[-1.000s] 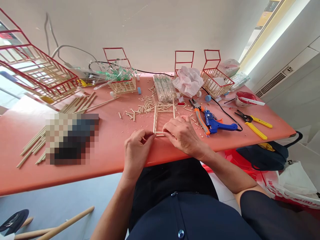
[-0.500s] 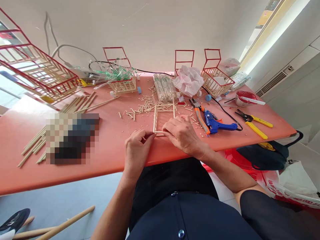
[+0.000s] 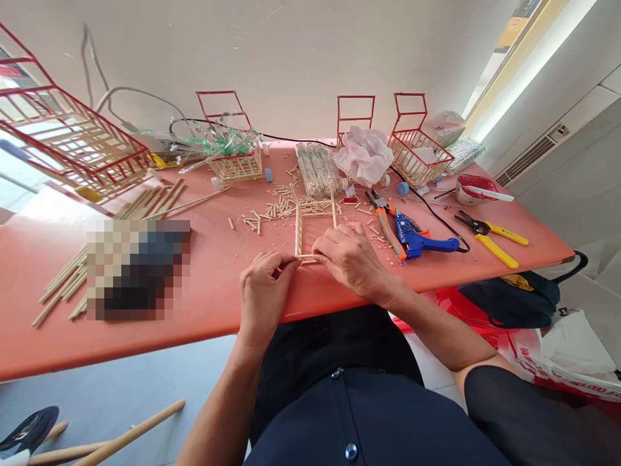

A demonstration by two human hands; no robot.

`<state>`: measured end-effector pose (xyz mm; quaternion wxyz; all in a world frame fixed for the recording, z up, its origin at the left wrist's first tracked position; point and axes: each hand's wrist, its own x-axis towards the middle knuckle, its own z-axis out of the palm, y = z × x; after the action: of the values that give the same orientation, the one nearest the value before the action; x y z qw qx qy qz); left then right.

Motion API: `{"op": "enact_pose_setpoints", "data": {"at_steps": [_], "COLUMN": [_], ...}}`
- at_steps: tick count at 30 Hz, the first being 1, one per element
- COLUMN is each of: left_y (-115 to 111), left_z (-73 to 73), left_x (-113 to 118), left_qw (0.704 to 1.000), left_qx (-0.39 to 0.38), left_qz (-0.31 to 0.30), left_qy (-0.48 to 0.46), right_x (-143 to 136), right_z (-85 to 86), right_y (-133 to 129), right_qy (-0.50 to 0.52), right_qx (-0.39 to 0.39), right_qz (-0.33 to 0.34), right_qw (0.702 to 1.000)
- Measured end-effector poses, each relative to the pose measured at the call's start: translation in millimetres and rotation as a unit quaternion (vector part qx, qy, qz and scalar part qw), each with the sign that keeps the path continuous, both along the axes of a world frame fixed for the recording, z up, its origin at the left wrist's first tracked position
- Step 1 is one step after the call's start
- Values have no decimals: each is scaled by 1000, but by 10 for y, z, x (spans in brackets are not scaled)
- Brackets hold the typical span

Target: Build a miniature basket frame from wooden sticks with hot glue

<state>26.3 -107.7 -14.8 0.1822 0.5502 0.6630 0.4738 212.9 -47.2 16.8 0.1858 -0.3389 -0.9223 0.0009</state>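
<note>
A small frame of pale wooden sticks point(image 3: 299, 233) stands on the table in front of me. My left hand point(image 3: 266, 285) pinches its near left corner between thumb and fingertips. My right hand point(image 3: 350, 259) is closed at the near right side, its fingers on the near crosspiece; the right corner is hidden behind them. Beyond the frame lie many short cut stick pieces point(image 3: 279, 208). Right of my right hand are orange-handled pliers point(image 3: 388, 226) and a blue glue gun point(image 3: 422, 244).
On the pink table point(image 3: 208, 285), long sticks point(image 3: 63, 281) and a blurred dark object point(image 3: 140, 272) lie left. Red-rimmed stick baskets point(image 3: 237, 167) line the back, with a plastic-wrapped stick bundle point(image 3: 317, 169). Yellow-handled cutters point(image 3: 495, 239) and a cup of red paint point(image 3: 478, 188) are right.
The whole view has shifted very slightly. Both hands keep their hold on the stick frame, with no clear movement of the frame on the table.
</note>
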Motion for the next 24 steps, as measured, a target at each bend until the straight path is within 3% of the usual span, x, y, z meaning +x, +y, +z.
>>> {"op": "enact_pose_setpoints", "data": {"at_steps": [24], "left_y": [-13], "left_z": [-87], "left_x": [0], "left_qw": [997], "left_qx": [48], "left_qz": [-13], "left_qy": [66], "right_x": [4], "right_z": [-50], "right_y": [45], "right_qy": [5], "right_qx": [1], "right_qz": [8], "right_qw": [1000]}}
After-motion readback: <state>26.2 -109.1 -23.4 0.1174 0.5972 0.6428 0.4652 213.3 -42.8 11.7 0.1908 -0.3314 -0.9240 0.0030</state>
